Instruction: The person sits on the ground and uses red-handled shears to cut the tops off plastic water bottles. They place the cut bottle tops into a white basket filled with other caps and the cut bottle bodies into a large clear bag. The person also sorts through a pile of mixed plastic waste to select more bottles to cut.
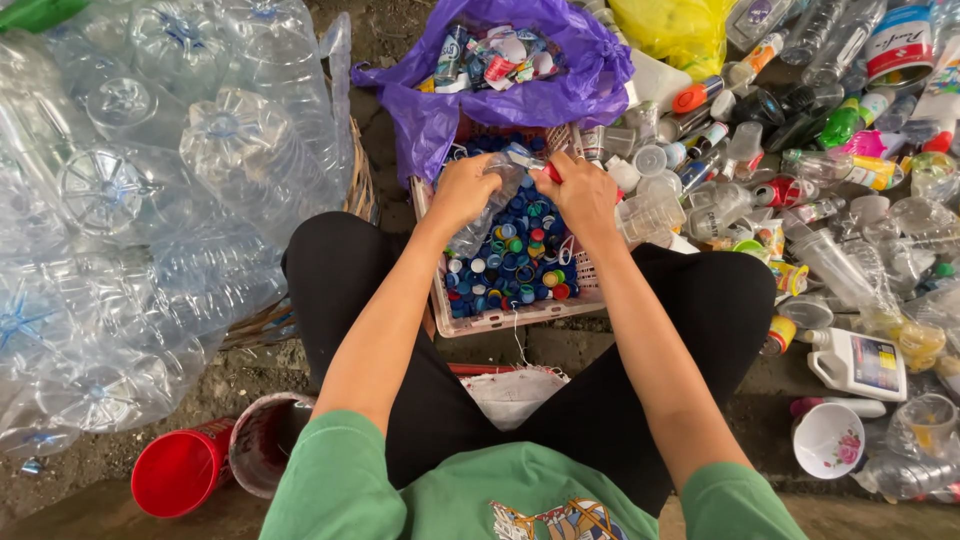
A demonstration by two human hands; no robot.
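A crumpled clear plastic bottle [497,200] is gripped by the left hand [462,190], whose fingers are closed around its upper body, while the right hand [583,195] is pinched shut on the bottle's neck end, where a red piece [552,172] is seen between the fingers. The bottle is held just above a pale plastic crate [500,318] filled with bottle caps [520,255], mostly blue. The crate is set on the ground between the person's black-clad knees. Directly behind it, a purple plastic bag [560,95] holding torn labels is spread open, with a yellow bag [680,30] beyond. To the left, a large sack of clear bottles [150,200] is piled against a woven basket [362,185]. To the right, the ground is crowded with mixed small bottles [800,190]. A red cup [180,470] lies near the left knee, and a white flowered cup [828,440] lies near the right.
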